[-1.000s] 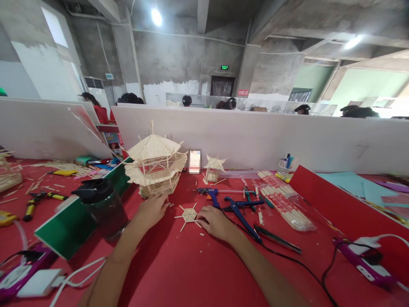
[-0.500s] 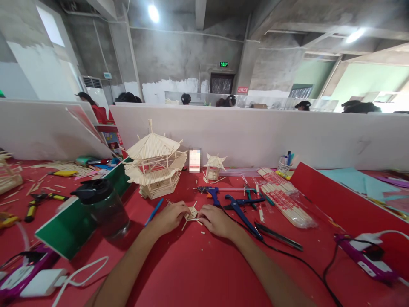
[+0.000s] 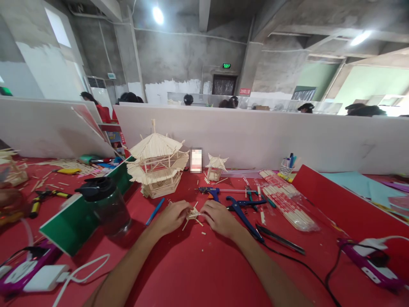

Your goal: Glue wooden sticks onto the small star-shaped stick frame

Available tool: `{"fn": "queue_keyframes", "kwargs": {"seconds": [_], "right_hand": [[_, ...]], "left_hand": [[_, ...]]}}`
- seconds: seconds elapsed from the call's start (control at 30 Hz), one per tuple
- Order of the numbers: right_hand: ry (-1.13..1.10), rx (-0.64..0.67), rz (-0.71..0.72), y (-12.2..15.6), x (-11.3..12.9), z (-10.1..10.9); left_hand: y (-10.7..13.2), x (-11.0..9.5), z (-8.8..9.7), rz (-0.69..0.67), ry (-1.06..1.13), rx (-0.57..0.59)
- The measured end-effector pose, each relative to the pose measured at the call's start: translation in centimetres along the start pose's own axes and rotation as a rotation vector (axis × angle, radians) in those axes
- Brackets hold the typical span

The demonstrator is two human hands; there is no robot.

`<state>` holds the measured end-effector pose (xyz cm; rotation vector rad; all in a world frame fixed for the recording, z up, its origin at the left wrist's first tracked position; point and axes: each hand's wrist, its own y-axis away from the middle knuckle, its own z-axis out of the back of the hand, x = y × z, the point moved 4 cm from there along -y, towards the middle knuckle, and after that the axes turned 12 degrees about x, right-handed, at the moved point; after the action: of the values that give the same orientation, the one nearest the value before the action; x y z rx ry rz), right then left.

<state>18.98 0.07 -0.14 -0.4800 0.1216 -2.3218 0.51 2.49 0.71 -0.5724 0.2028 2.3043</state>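
Observation:
A small frame of pale wooden sticks [image 3: 192, 215] lies on the red table between my hands, with stick ends jutting out from it. My left hand [image 3: 175, 216] is closed at the frame's left side, fingertips pressed on it. From the right, my right hand [image 3: 220, 218] pinches a short pale stick [image 3: 198, 214] against the frame's near right part. Fingers partly hide the frame. Just beyond my hands lies a blue glue gun [image 3: 210, 192]. A blue pen [image 3: 155, 211] rests left of my left hand.
A large stick pavilion [image 3: 156, 164] and a small one [image 3: 216, 167] stand behind. At right lie blue cutters [image 3: 241, 215], black tweezers [image 3: 281, 239] and bagged sticks [image 3: 289, 207]. A dark bottle [image 3: 107, 209] stands left, by a green board [image 3: 68, 230]. Another person's blurred hand [image 3: 12, 202] shows far left.
My right fingers have shifted slightly at the frame, and a pale stick now shows at their tips. A blurred hand has come in at the far left. The view has turned slightly left.

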Motion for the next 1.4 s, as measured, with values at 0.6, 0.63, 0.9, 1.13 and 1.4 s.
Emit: {"fn": "queue_keyframes", "kwargs": {"seconds": [0.6,0.63,0.9,1.13,1.4], "right_hand": [[0.099,-0.275,-0.206,0.7,-1.8,3.2],[0.100,-0.238,-0.292,1.1,-2.8,3.7],[0.110,0.410,-0.776,6.6,-9.3,4.3],[0.181,0.449,-0.783,6.6,-9.5,4.9],[-0.025,0.025,-0.585,6.4,-8.5,7.3]], "left_hand": [[-0.5,0.4,0.2,0.082,0.184,-0.088],[-0.5,0.7,0.3,0.086,0.196,-0.103],[-0.4,1.5,0.4,0.137,0.233,-0.170],[-0.5,1.4,0.3,0.110,0.268,-0.178],[-0.4,1.6,0.5,0.087,0.398,-0.216]]}}
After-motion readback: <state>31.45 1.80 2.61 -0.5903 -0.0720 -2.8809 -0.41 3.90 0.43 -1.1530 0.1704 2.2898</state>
